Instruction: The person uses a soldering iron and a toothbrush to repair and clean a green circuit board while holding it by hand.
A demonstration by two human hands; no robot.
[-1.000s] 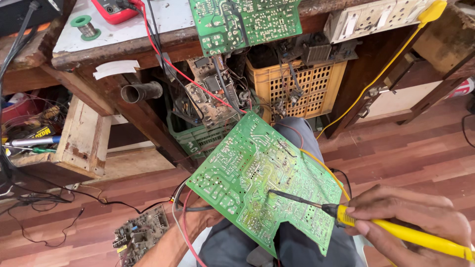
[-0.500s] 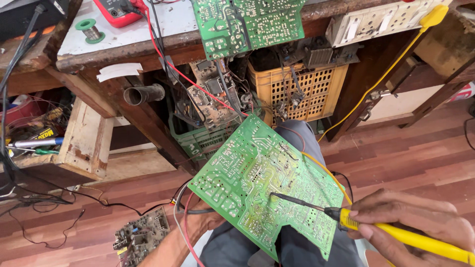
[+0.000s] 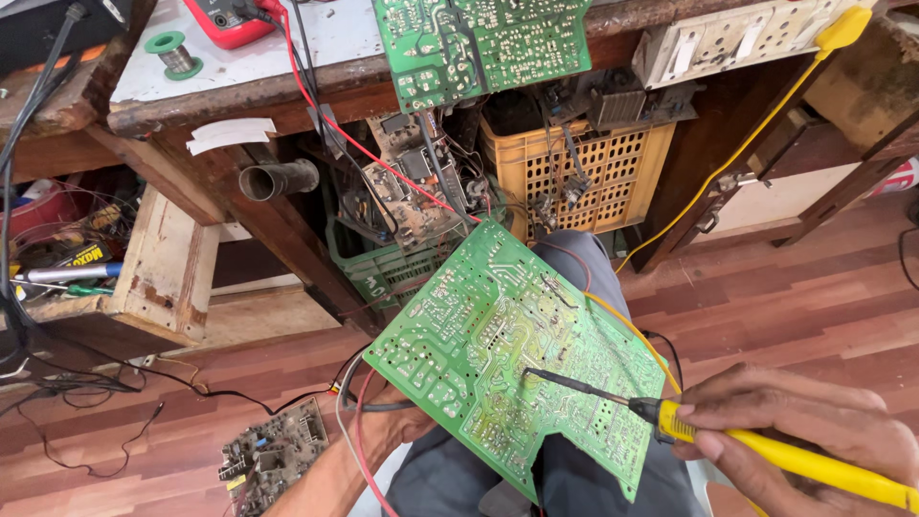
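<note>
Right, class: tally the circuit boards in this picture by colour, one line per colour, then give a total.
Green boards: 2, one on the lap, one on the bench
Brown boards: 2, one on the floor, one under the bench
Total: 4

Single head cam, looks steeply down over the lap, close in. Green circuit board (image 3: 507, 359) fills centre frame; worktop (image 3: 316, 67) edge runs along the top, wooden floor (image 3: 785, 306) at right. No second view to overlap.
</note>
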